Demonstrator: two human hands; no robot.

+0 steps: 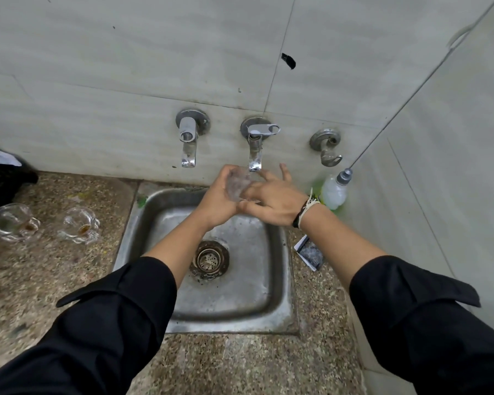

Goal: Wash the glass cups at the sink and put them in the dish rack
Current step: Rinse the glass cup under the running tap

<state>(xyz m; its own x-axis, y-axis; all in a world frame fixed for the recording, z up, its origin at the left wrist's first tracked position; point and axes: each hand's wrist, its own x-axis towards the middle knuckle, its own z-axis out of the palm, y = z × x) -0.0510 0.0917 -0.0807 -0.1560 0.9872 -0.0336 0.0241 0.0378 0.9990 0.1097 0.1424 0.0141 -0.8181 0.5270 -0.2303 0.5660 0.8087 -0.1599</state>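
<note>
Over the sink [274,283], just under the middle tap [255,155], the left hand [217,199] holds a glass cup [238,185], its fingers [229,168] curled round the far side of it. The right hand [271,202] lies against the cup from the other side; its fingers are spread and mostly straight, and whether any of them reach inside the cup cannot be told (the glass is blurred there). A dark band and a pale thread sit on the right wrist, and both arms wear black sleeves.

Two more cups wait on the speckled desk [54,275] to the left of the sink, lying on their sides: a near cup [80,225] closer to the sink and a far cup [10,222] by the left edge, each with a little brown liquid in it. Behind the far cup stands a black rack [0,186], seen only in part.

A second tap [189,143] juts from the wall left of the middle one. A pale bottle [334,192] stands at the sink's right corner, and a small packet [310,253] lies on the desk right of the sink.
</note>
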